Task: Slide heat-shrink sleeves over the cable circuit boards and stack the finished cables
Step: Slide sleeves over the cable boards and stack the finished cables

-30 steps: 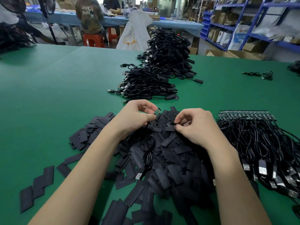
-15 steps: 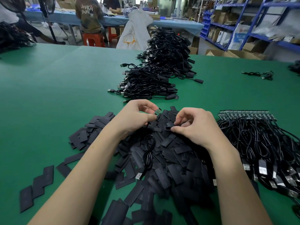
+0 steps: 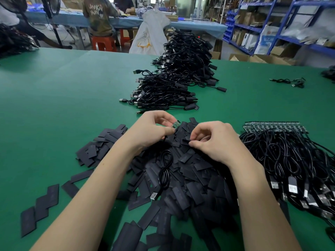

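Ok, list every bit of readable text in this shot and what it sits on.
"UNKN" over "IWN": roughly, partly creased, on the back of the seated person's shirt.
White bag: yellow label, too small to read.
Heat-shrink sleeves: faint print, unreadable.
Shelf boxes: blurred.

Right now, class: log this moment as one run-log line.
left hand: holds circuit board | right hand: picking sleeve from sleeve pile | board: unsleeved | finished stack: beyond

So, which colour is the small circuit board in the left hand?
Green, best seen in the head view: circuit board, pinched by the left hand.
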Available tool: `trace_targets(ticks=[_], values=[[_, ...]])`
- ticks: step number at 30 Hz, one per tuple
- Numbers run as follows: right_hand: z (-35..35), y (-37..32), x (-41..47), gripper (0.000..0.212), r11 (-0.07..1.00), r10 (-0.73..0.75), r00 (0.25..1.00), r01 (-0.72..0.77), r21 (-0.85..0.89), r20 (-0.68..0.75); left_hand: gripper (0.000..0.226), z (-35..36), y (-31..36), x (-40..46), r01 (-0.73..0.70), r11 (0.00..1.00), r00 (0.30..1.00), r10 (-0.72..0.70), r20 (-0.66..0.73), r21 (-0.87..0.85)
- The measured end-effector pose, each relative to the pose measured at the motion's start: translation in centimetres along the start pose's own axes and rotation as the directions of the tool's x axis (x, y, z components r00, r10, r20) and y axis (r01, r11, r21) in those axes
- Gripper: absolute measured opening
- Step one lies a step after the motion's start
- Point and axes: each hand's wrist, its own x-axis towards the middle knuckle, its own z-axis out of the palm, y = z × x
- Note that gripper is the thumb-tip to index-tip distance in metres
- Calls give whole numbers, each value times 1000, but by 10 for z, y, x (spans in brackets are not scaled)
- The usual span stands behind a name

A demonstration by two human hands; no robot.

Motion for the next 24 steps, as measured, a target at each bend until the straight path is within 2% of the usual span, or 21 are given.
trace_targets(ticks=[4, 9, 16, 24], values=[[5, -2, 1, 16, 999, 21, 1000, -20, -37, 18, 23, 0, -1, 0, 1, 1000, 1000, -1, 3, -3], [13, -3, 1, 22, 999, 32, 999, -32, 35, 6, 23, 1, -2, 1, 2, 1000, 1000, -2, 1, 4], [7, 0, 1, 21, 998, 59, 998, -59, 30, -15, 23, -1, -2, 2, -1, 1000, 1000, 1, -4, 6], [1, -2, -2, 20, 984, 71, 996, -61, 165, -58, 22, -1, -2, 1, 5, 1000, 1000, -5, 2, 2]])
